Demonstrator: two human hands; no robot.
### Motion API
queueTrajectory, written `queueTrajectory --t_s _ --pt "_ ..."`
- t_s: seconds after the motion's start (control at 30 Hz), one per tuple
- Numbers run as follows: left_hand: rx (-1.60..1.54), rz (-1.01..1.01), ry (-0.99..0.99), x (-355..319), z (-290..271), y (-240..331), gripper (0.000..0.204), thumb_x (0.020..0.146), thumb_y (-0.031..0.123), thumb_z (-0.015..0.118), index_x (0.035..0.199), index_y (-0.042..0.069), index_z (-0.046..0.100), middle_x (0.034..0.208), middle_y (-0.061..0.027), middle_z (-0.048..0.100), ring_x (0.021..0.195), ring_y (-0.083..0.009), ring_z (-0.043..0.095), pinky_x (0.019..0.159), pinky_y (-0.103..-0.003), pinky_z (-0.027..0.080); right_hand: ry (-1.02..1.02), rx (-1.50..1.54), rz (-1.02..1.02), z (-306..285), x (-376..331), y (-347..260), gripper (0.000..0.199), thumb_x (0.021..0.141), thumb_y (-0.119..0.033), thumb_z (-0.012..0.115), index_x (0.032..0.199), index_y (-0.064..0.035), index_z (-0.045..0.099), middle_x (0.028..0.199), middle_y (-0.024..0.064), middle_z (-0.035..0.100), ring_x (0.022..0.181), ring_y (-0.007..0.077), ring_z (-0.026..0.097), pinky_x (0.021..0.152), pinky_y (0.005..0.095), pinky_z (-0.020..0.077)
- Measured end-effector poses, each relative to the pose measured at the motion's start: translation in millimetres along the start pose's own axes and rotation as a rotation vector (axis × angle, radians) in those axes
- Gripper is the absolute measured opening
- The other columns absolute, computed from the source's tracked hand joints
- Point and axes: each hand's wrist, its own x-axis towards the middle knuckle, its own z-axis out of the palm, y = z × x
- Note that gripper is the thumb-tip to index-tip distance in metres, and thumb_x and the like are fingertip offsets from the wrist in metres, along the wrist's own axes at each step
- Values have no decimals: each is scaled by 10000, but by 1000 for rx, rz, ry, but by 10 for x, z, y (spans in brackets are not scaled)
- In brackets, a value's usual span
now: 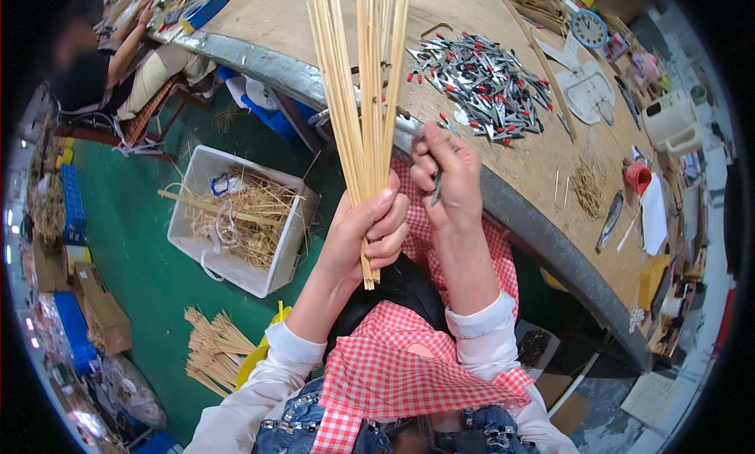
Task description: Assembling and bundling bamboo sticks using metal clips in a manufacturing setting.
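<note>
My left hand [370,226] is closed around a bundle of long, thin pale strips [370,116], like split bamboo or straw. The strips stand up from the fist and fan into two groups, with their short lower ends sticking out beneath it. Just to the right, my right hand [448,175] is raised with its fingers curled around a small dark grey object [436,188]. Most of that object is hidden by the fingers, so its exact kind does not show. Beyond it on the workbench [495,171] lies a heap of small grey spring clamps [491,88] with red tips.
A white bin [283,257] of straw scraps stands on the green floor at left. Strip bundles [216,348] lie by a yellow container [255,359]. A metal edge [543,241] bounds the bench. A white jug [671,123] and clock [589,29] sit right; another person [86,76] sits far left.
</note>
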Motion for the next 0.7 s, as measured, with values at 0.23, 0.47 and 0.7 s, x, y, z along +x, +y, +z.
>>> queueTrajectory --t_s 0.23,0.47,0.7 --pt "-85 -1 -53 -52 96 26 130 970 188 443 924 102 357 550 27 282 358 -38 243 284 -181 209 -102 248 66 -217 115 -184 374 931 -342 523 801 3 586 724 108 552 535 113 470 360 209 330" --pt "-135 -23 -117 -41 61 1 122 968 186 447 939 102 364 546 31 282 357 -40 246 286 -179 212 -311 293 214 75 134 53 396 950 -340 513 978 49 583 827 89 561 579 99 465 351 172 333" --pt "-106 -53 -20 -35 67 -4 108 967 182 447 947 104 374 549 30 280 354 -38 241 287 -177 204 -207 304 158 127 149 -10 186 899 -152 609 766 -52 527 657 16 483 560 103 473 371 191 315"
